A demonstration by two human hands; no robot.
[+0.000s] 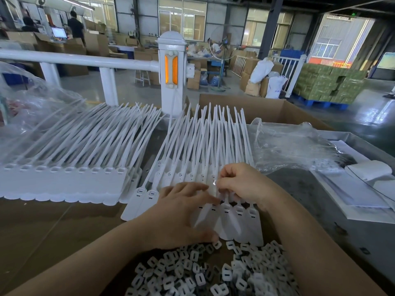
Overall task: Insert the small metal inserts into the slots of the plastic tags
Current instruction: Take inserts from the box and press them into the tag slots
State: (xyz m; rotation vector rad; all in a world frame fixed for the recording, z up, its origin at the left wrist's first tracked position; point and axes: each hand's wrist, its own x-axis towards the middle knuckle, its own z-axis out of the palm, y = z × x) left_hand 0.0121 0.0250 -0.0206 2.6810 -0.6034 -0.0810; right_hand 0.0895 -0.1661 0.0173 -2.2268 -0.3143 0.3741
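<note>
Tags [239, 218] lie fanned at the table's middle, flat heads toward the person, long tails pointing away. Left hand [181, 212] presses them with spread fingers; right hand [241, 184] pinches a glinting insert [214, 183]. White clips [205, 272] heap nearer; stacked tags [64, 184] sit left.

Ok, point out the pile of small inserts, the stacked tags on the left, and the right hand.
pile of small inserts [213, 272], head view, middle of the heap.
stacked tags [64, 184], head view, flat label part of the left stack.
right hand [241, 182], head view, back of the hand.
</note>
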